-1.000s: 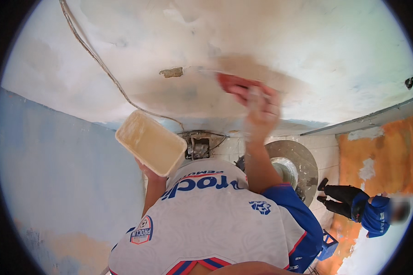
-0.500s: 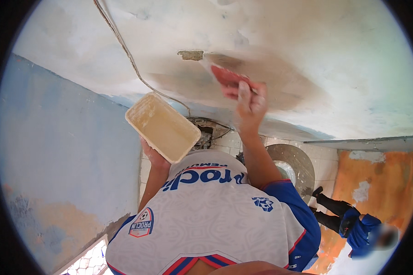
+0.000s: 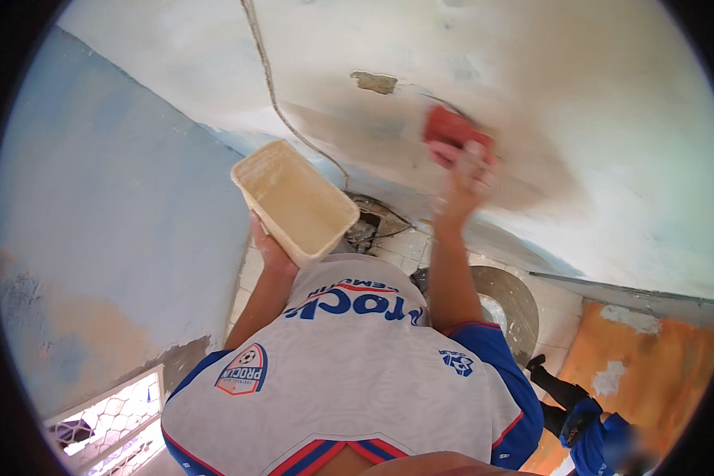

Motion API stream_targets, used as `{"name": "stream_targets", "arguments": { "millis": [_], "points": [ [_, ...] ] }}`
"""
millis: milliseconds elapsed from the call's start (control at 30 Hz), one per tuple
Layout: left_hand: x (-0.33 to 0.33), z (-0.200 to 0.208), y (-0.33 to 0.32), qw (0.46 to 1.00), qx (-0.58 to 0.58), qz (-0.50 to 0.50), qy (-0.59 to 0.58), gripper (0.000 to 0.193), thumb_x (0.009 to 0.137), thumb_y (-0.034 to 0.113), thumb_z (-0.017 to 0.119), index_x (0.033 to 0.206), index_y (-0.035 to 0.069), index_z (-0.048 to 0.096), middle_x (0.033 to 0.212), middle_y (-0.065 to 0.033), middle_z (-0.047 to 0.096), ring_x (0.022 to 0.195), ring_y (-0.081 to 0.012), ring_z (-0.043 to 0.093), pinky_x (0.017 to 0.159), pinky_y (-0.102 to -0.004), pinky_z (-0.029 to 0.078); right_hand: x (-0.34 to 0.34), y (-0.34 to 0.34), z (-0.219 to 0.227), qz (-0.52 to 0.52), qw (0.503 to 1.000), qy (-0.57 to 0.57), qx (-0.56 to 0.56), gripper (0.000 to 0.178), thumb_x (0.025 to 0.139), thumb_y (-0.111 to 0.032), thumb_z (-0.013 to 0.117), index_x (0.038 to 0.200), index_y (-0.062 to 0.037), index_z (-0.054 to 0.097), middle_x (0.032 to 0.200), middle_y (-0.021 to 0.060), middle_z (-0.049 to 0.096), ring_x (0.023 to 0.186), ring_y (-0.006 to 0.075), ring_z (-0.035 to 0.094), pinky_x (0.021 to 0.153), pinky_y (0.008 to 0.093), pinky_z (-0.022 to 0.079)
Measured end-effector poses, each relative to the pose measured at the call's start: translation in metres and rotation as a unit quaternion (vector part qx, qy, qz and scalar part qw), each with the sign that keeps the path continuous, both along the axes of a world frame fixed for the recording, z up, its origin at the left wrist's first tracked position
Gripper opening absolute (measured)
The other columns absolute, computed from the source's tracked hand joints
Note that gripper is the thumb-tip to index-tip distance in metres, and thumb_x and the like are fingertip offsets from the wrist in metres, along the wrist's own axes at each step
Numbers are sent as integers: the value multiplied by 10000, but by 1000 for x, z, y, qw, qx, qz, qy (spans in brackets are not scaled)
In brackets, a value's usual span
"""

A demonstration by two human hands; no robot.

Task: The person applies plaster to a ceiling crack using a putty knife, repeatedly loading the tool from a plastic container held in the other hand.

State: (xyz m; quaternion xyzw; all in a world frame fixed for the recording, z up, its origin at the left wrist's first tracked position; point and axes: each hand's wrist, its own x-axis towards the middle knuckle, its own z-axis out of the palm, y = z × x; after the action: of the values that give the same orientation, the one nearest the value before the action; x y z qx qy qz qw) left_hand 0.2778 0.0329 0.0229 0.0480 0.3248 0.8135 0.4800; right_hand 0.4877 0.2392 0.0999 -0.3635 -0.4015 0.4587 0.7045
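My left hand (image 3: 271,247) holds a cream rectangular plastic tub (image 3: 263,176) from its outer side, tilted so the opening shows. A pale residue coats the inside of the tub. My right hand (image 3: 471,181), dusted white, grips a red flat putty spreader (image 3: 452,124), slightly blurred. The spreader is up against the painted wall (image 3: 611,119), over a damp-looking brownish patch. To its upper left, a chipped hole (image 3: 374,82) bares rough grey-brown material. Whether the blade touches the surface is hard to make out.
A cable (image 3: 268,79) runs down the wall left of the hole. Below it gapes a broken opening (image 3: 363,228) with wires. A round grey basin-like thing (image 3: 516,309) stands on the tiles. At lower right is another person (image 3: 583,416); at lower left, a grated window (image 3: 111,420).
My right hand and the spreader have moved right along the wall, away from the hole. The tub has shifted slightly up in view. The whole view has also turned a little.
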Motion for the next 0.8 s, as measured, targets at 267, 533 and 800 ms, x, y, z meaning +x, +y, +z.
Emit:
{"name": "stream_targets", "arguments": {
  "millis": [267,533,800],
  "points": [
    [5,2,2,999,3,8,-38,651,1033,599,308,1521,172,361,1498,-89,466,1334,-300,496,1105,-456,436,5,-42,14,62,997,-4,37,263,1034,-200,572,1137,1,438,883,193,711,691,245,717,630,351,607],
    [-20,-15,2,998,-17,14,-52,682,1015,634,327,1537,195,342,1512,-76,452,1356,-302,472,1120,-457,423,76,-18,38,-98,993,-31,63,235,1063,-240,510,1114,-30,418,898,268,710,756,301,741,627,315,614],
    [-45,-1,17,999,-22,-11,-22,676,1023,620,314,1550,197,311,1543,-69,408,1381,-297,443,1126,-457,414,1,-2,10,50,997,-56,29,213,1056,-184,518,1188,-38,438,951,216,709,751,276,734,654,335,612]
  ]
}}
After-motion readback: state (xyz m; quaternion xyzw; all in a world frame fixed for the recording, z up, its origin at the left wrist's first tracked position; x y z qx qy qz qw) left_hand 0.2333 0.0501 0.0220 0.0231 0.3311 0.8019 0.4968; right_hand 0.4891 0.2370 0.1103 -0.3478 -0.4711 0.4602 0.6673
